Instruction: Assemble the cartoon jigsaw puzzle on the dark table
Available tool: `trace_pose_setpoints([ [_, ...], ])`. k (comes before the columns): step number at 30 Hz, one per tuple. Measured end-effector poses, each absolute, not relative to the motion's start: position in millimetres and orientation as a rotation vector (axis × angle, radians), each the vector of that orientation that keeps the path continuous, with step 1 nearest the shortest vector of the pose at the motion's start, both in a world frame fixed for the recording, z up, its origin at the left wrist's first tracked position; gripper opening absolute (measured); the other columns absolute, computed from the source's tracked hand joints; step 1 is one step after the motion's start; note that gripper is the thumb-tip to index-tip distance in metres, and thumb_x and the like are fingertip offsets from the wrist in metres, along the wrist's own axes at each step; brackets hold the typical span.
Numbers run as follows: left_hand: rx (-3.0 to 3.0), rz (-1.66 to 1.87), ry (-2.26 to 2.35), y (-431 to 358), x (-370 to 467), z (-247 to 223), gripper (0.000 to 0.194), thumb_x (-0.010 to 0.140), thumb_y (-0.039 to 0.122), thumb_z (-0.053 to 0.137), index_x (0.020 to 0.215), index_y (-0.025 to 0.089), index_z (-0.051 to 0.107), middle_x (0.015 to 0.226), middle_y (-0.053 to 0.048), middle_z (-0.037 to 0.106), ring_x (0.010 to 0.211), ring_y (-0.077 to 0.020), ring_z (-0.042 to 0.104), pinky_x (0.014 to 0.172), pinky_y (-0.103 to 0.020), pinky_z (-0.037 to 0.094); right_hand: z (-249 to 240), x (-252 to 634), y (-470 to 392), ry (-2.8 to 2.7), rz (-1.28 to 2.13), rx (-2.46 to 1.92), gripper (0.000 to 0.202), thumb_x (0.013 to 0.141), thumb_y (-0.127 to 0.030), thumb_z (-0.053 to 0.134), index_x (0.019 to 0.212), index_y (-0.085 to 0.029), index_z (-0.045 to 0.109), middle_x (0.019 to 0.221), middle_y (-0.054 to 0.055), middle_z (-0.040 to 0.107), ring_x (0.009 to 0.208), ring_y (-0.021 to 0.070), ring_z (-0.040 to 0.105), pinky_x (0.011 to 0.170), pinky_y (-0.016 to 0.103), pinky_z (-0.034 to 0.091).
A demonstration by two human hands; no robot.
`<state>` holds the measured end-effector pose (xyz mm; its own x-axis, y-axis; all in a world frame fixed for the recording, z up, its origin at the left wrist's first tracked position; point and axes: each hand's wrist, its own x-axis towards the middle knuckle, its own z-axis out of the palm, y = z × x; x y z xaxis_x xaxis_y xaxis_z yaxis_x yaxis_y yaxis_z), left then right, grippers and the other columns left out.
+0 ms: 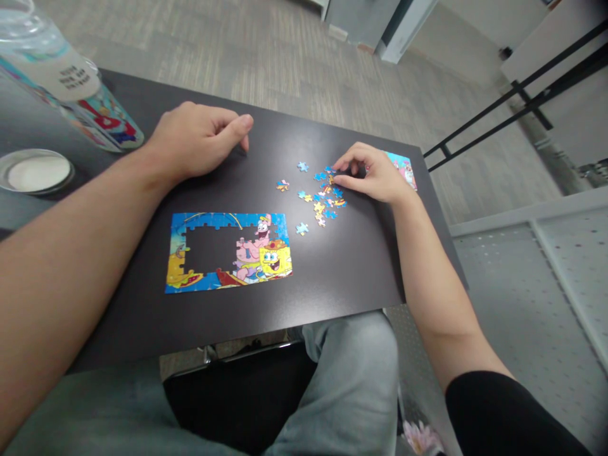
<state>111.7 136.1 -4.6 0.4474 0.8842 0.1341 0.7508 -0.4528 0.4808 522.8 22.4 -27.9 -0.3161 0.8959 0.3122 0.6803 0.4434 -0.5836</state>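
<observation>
A partly assembled cartoon puzzle (276, 261) lies flat on the dark table (351, 266), its frame joined around a gap at its middle and left. To its upper right is a loose pile of puzzle pieces (319, 206), with a few single pieces beside it. My right hand (368, 171) is at the pile's right edge, thumb and index finger apart and touching or just over the pieces. My left hand (202, 136) rests on the table above the puzzle, fingers curled in; nothing shows in it, though its palm is hidden.
A clear plastic jar (80, 95) with a cartoon label stands at the upper left, beside a round lid (38, 172). A colourful picture card (403, 168) lies behind my right hand near the table's right edge. My legs are below the front edge.
</observation>
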Motion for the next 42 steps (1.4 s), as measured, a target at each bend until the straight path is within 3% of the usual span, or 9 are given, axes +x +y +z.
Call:
trace_pose_setpoints([
  [6,2.358,0.548,1.344,138.5,110.2,-4.8,0.063,0.12,0.075,0.05,0.106,0.032,0.095,0.072,-0.003,0.063,0.089,-0.0295,0.066,0.094,-0.04,0.049,-30.9,523.7,25.0,-2.064,0.419,-1.399,0.033,0.104,-0.061,0.094,0.12,-0.032,0.096,0.116,0.008,0.083,0.082,0.0245,0.061,0.088,0.049,0.063],
  [12,2.312,0.518,1.408,132.3,113.4,-0.8,0.073,0.121,0.077,0.045,0.11,0.024,0.094,0.082,-0.005,0.063,0.115,-0.036,0.079,0.118,-0.044,0.052,-34.4,523.0,25.6,-2.002,0.479,-1.423,0.029,0.1,-0.055,0.097,0.107,-0.028,0.09,0.113,0.007,0.081,0.085,0.0231,0.062,0.085,0.045,0.06],
  [15,2.305,0.507,1.42,129.8,114.0,1.1,0.075,0.121,0.077,0.043,0.111,0.023,0.094,0.084,-0.005,0.064,0.12,-0.0376,0.08,0.121,-0.044,0.052,-35.8,520.0,24.3,-1.952,0.59,-1.407,0.034,0.096,-0.055,0.098,0.11,-0.026,0.086,0.107,0.005,0.079,0.082,0.021,0.062,0.08,0.041,0.055],
  [19,2.336,0.52,1.39,129.2,113.9,0.9,0.074,0.121,0.074,0.042,0.11,0.023,0.094,0.08,-0.006,0.062,0.113,-0.0353,0.078,0.112,-0.043,0.053,-35.8,514.6,24.1,-1.925,0.711,-1.379,0.043,0.097,-0.062,0.102,0.108,-0.026,0.08,0.096,0.002,0.075,0.081,0.0201,0.059,0.077,0.039,0.053],
  [24,2.347,0.558,1.363,129.4,114.2,0.2,0.071,0.123,0.073,0.043,0.107,0.028,0.095,0.074,-0.005,0.059,0.112,-0.0344,0.077,0.101,-0.042,0.05,-26.7,500.6,22.4,-1.908,0.746,-1.298,0.055,0.097,-0.075,0.104,0.121,-0.029,0.085,0.104,0.004,0.077,0.088,0.0225,0.062,0.08,0.04,0.056],
  [27,2.342,0.538,1.366,128.7,115.1,1.4,0.071,0.123,0.073,0.043,0.109,0.029,0.096,0.076,-0.006,0.063,0.112,-0.0354,0.076,0.101,-0.044,0.05,-16.7,478.1,14.0,-1.926,0.763,-1.251,0.057,0.104,-0.081,0.099,0.132,-0.032,0.09,0.103,0.003,0.074,0.09,0.0235,0.064,0.084,0.042,0.058],
  [31,2.328,0.545,1.381,127.5,116.8,2.2,0.07,0.124,0.071,0.044,0.109,0.029,0.098,0.08,-0.007,0.07,0.11,-0.0362,0.077,0.104,-0.048,0.052,-9.3,436.0,-5.1,-1.983,0.969,-1.166,0.06,0.11,-0.085,0.094,0.13,-0.029,0.091,0.099,0.002,0.074,0.09,0.0221,0.067,0.087,0.041,0.062],
  [37,2.337,0.53,1.389,124.3,119.3,3.4,0.073,0.123,0.077,0.039,0.107,0.035,0.097,0.095,-0.009,0.085,0.118,-0.0399,0.081,0.112,-0.054,0.056,-19.6,395.5,-24.8,-1.951,1.178,-1.037,0.051,0.115,-0.075,0.095,0.129,-0.026,0.088,0.097,0.001,0.079,0.086,0.0188,0.072,0.083,0.036,0.064],
  [42,2.312,0.521,1.385,121.9,120.7,5.2,0.08,0.119,0.082,0.034,0.11,0.035,0.098,0.103,-0.012,0.088,0.126,-0.0425,0.082,0.12,-0.059,0.054,-14.5,389.4,-30.4,-2.023,1.018,-0.978,0.041,0.122,-0.063,0.088,0.148,-0.031,0.093,0.104,0.002,0.079,0.089,0.0195,0.072,0.084,0.036,0.063],
])
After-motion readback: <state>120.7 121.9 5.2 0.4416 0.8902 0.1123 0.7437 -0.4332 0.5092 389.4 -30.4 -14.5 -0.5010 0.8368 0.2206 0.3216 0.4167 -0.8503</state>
